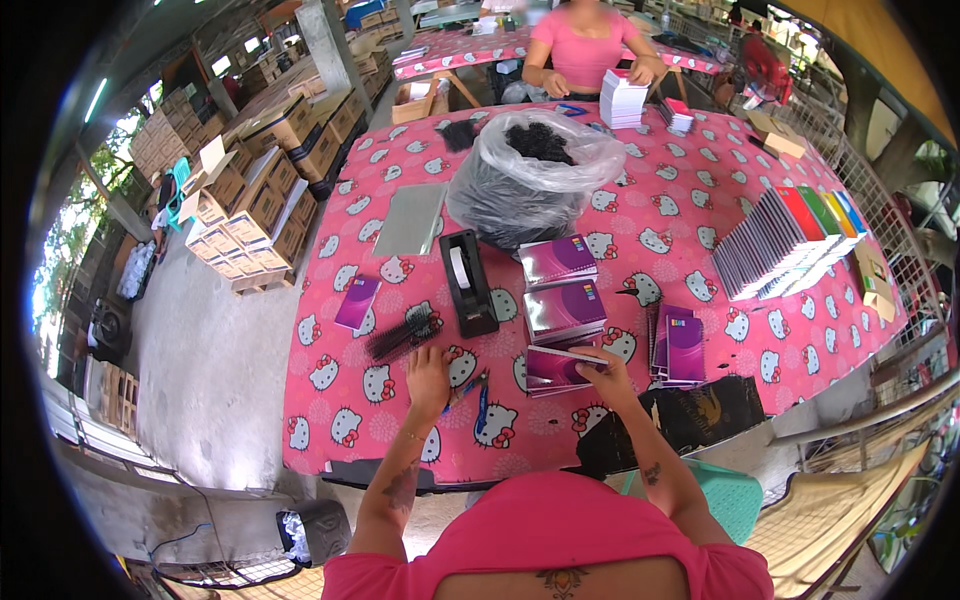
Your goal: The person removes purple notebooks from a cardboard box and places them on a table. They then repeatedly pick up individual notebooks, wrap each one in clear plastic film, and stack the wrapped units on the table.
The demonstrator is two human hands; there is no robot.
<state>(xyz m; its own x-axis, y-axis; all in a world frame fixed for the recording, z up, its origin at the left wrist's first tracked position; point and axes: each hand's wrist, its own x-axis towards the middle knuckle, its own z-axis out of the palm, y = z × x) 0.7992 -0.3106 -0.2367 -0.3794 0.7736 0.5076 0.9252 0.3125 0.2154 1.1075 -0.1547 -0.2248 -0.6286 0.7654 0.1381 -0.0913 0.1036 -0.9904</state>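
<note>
Pinched in my right hand point(606, 379) is the edge of a purple notebook point(556, 368), low over the table at the near end of the purple notebook stacks point(563, 308). My left hand point(429, 378) rests on the table with its fingers stretched forward, at the near end of a small pile of black spiral binding coils point(398, 338). Between my hands lie blue-handled pliers point(482, 405). A black tape dispenser point(468, 285) stands beyond them. One purple notebook point(357, 303) lies alone on the left; several more purple notebooks point(685, 348) are right of my right hand.
A clear plastic bag of black coils point(520, 185) stands mid-table, beside transparent sheets point(410, 220). Tall stacks of colored notebooks point(775, 245) stand right. Across the pink patterned table point(660, 215), another person point(590, 50) handles a white stack point(622, 100). Cartons point(250, 215) are piled left.
</note>
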